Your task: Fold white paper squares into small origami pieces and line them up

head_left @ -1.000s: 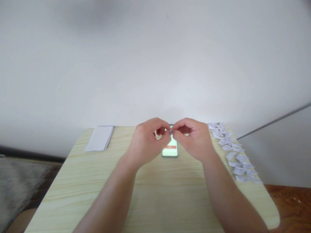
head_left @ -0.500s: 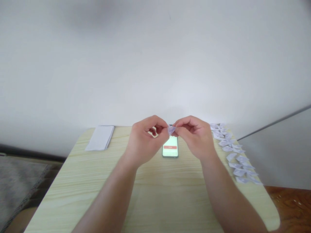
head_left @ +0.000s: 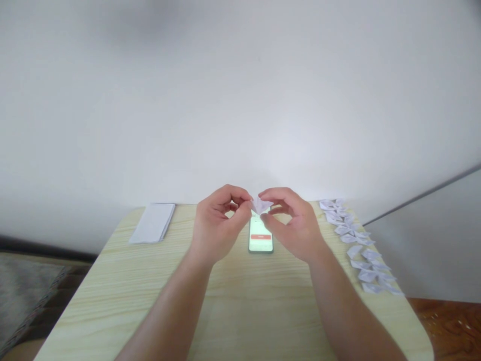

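Pale wood of the table runs up to the phone, whose screen reads "00" beside the left thumb; its red button's lettering is too blurred. Above the phone's far half, the left hand pinches a folded paper; the right hand's thumb and forefinger stand parted around it. Left of the phone lies a paper stack; to its right, folded pieces line the table's edge.

Folded white paper, one, held above a lit phone on a wood-grain desk.
Left hand pinches the paper's left side; right hand, thumb and forefinger parted, curves about its right, contact unclear. Desk's far left: stack of white sheets. Right edge: folded paper pieces, many, lined up. Behind: pale wall.
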A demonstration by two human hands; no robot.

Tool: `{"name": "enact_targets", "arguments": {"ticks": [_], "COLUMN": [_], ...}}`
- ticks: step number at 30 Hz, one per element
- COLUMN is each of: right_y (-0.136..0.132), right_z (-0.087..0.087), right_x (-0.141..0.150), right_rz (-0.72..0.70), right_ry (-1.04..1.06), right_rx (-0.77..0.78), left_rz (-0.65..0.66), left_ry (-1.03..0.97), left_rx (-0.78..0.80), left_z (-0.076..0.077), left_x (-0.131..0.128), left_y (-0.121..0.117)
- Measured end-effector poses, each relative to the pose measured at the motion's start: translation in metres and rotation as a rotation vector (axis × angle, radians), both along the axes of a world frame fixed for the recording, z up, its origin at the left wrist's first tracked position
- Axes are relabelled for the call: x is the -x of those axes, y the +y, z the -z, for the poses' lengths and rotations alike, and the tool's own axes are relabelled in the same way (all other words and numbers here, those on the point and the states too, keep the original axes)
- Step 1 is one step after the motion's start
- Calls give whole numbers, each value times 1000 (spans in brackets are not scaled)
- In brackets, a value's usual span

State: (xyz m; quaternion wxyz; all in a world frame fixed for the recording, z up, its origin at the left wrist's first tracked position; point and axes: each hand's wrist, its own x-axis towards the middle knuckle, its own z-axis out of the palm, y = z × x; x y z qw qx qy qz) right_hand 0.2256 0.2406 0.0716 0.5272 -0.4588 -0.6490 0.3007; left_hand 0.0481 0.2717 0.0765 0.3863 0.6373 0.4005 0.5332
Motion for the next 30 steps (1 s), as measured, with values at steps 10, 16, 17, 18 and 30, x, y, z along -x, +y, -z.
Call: {"name": "enact_targets", "arguments": {"ticks": [10, 16, 17, 18, 30], "right_y": [-7, -7, -7, -8, -17], "right_z": [-11, -10, -10, -10, -18], "right_x": [-8, -8, -8, -8, -10], "right_rz": [-63, -70, -73, -80, -79], "right_ry": [-45, -91, -87, -83, -13], "right_rx": [-73, -206, -209, -207, 21], "left_rz": [330, 381, 383, 383, 379], "left_ry": [-330, -342, -333, -316, 61], "left_rx": [141, 149, 138, 121, -124], "left_z": [5, 6, 6, 5, -11], "left_x": [10, 10, 11, 12, 19], "left_y": [10, 11, 11, 10, -5]}}
